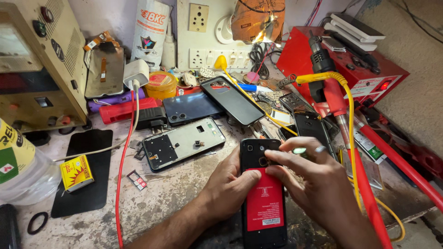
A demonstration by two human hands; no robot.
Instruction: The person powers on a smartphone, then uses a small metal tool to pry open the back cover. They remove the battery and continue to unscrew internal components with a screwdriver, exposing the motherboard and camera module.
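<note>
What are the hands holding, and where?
The left hand grips the phone by its left edge, thumb on the red battery; the right hand touches its top end.

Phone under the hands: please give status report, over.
Left hand steadies opened black phone, thumb on its red battery. Right hand fingers at the top end. Phone frame and yellow cable lie close by.

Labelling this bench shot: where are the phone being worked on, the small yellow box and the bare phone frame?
phone (263,203): head view, red battery label.
yellow box (76,172): head view, top face.
phone frame (183,143): head view, middle plate.
</note>
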